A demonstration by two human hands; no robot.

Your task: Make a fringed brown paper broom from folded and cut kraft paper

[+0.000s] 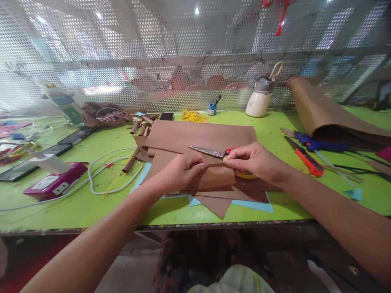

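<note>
Between my two hands is a small piece of brown paper (216, 178), held by its upper edge. My left hand (191, 169) pinches the left end of that edge, and my right hand (249, 160) pinches the right end. Just beyond the fingers lies a pair of scissors (210, 152), blades pointing left, its handles partly hidden by my right hand. Larger brown paper sheets (201, 132) are spread underneath, with light blue paper (253, 204) sticking out below them.
On the left are a purple power strip (55, 181), a white cable (90, 175) and rolled brown paper tubes (130, 164). Yellow string (194, 116) and a white bottle (259, 99) stand at the back. A red utility knife (308, 162), blue glue gun (317, 143) and curled brown paper (326, 110) lie right.
</note>
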